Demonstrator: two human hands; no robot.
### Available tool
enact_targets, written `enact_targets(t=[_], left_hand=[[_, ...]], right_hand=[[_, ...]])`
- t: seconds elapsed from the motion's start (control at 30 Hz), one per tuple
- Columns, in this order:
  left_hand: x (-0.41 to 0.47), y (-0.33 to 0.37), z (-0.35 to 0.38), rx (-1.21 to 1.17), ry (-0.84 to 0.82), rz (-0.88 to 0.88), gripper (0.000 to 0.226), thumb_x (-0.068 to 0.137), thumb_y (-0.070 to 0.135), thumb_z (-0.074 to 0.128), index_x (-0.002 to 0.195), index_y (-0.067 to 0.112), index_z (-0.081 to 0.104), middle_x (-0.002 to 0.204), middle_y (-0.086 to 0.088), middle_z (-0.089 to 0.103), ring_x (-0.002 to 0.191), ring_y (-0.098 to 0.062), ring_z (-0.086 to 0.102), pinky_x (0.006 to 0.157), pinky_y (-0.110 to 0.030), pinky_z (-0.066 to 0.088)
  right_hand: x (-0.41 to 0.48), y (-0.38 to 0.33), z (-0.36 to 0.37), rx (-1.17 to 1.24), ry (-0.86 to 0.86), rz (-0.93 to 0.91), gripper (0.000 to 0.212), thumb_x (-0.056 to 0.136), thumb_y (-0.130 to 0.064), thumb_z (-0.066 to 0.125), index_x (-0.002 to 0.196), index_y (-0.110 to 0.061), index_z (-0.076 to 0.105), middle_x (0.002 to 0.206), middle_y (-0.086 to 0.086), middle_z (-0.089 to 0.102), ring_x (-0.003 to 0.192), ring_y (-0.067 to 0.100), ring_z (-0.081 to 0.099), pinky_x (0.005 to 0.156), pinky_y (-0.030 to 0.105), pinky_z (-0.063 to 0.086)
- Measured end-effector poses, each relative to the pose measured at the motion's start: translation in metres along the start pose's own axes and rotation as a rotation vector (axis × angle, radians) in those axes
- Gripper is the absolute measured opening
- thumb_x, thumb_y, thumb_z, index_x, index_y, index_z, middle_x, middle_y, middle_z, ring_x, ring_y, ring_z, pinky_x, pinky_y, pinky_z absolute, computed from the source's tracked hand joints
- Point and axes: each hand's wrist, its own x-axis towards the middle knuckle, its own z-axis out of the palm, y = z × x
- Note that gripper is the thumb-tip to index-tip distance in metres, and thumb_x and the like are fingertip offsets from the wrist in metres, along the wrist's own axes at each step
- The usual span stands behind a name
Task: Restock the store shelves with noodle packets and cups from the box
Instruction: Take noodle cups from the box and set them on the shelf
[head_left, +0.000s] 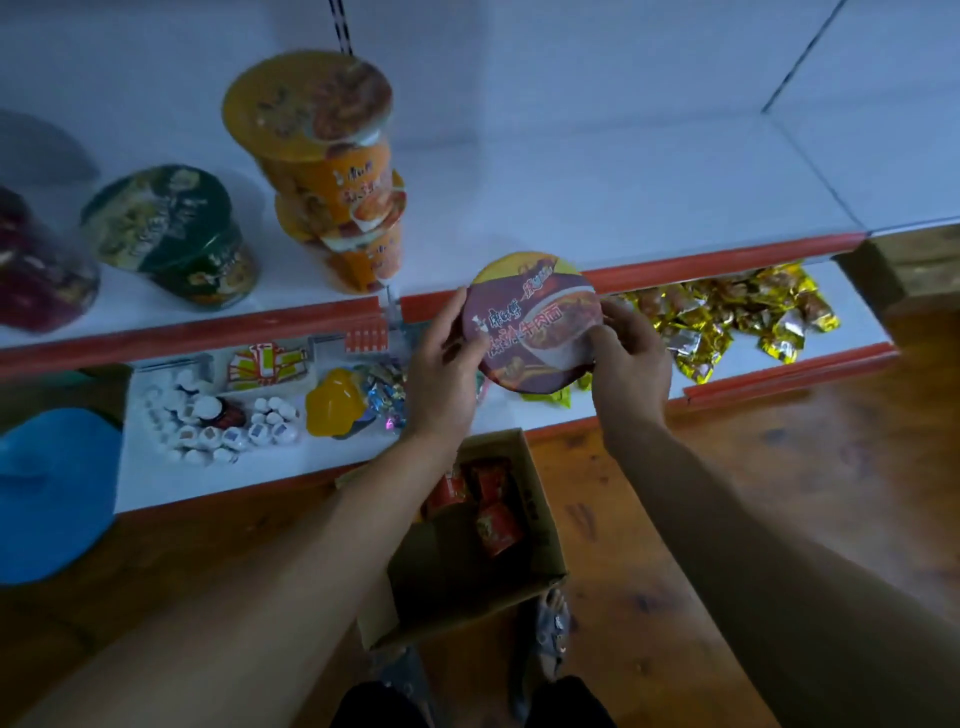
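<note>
Head view: both hands (535, 358) grip a noodle cup (532, 322), its body hidden beneath the lid.

The noodle bowl (532, 322) near the middle has a glossy printed film lid, and the stacked orange cups (332, 171) on the far left shelf show the same shiny printed wrap. The box (535, 499) near the feet is matt brown cardboard on a smooth, faintly glossy wooden floor (779, 467). On the right, the gold sachets (727, 317) are crinkled reflective foil, lying on a smooth white painted shelf (571, 171).
</note>
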Motion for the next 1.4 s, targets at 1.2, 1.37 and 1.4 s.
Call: enact_targets(t=[1.2, 1.37, 1.4], left_hand=[[0.138, 0.029, 0.037, 0.195, 0.214, 0.239, 0.057, 0.101, 0.018, 0.054, 0.153, 0.013, 0.031, 0.152, 0.001, 0.038, 0.135, -0.013, 0.042, 0.102, -0.02, 0.046], [0.102, 0.008, 0.039, 0.128, 0.36, 0.277, 0.038, 0.097, 0.014, 0.056, 0.135, 0.009, 0.054, 0.125, 0.004, 0.054, 0.113, -0.007, 0.052, 0.079, -0.003, 0.042], [0.089, 0.001, 0.039, 0.131, 0.354, 0.29, 0.032, 0.097, 0.014, 0.056, 0.129, 0.01, 0.058, 0.119, 0.007, 0.057, 0.108, -0.002, 0.054, 0.078, -0.003, 0.042]], right_hand=[[0.149, -0.043, 0.064, -0.097, -0.245, -0.137, 0.045, 0.089, -0.035, 0.06, 0.132, -0.021, 0.056, 0.114, -0.006, 0.068, 0.105, 0.015, 0.065, 0.092, 0.044, 0.055], [0.133, -0.04, 0.051, -0.183, -0.136, -0.193, 0.033, 0.081, -0.046, 0.061, 0.102, -0.023, 0.07, 0.091, -0.007, 0.072, 0.09, 0.015, 0.069, 0.084, 0.043, 0.057], [0.129, -0.036, 0.048, -0.2, -0.125, -0.2, 0.028, 0.081, -0.043, 0.06, 0.098, -0.024, 0.07, 0.089, -0.008, 0.072, 0.088, 0.015, 0.068, 0.083, 0.041, 0.056]])
